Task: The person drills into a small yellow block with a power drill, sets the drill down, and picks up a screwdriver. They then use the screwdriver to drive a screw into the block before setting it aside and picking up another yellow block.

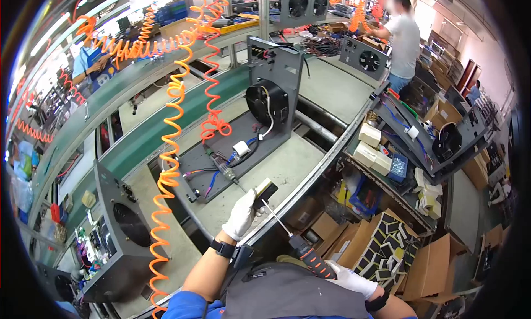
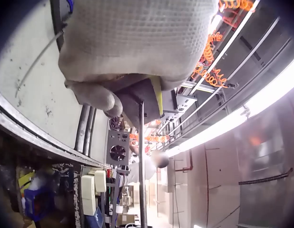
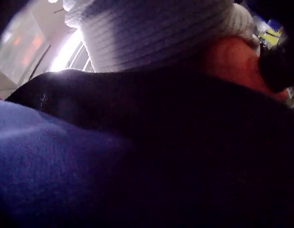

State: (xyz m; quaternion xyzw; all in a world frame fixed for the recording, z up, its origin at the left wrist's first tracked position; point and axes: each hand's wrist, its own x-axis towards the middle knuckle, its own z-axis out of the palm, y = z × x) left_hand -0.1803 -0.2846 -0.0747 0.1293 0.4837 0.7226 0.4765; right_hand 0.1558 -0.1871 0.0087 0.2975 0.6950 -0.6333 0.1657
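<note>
My gloved left hand [image 1: 240, 218] pinches a small black block with a pale yellow edge [image 1: 267, 193] above the bench. In the left wrist view the gloved fingers [image 2: 92, 95] curl round the same block. Down at my lap, the gloved right hand [image 1: 352, 281] grips the rear of a black power screwdriver with orange stripes [image 1: 310, 256]. Its long thin shaft points up at the block, and the tip overlaps the block's dark face. Beyond the left hand lies a grey metal chassis [image 1: 251, 158] with an upright fan panel. The right wrist view shows mostly dark cloth and a glove cuff.
A slim tool [image 1: 222, 165] on a red coiled hose lies on the chassis. Orange coiled hoses [image 1: 168, 169] hang at the left. Another fan panel [image 1: 124, 225] stands at the near left. A carton of similar blocks [image 1: 387, 247] sits below right. A person [image 1: 406, 39] stands far right.
</note>
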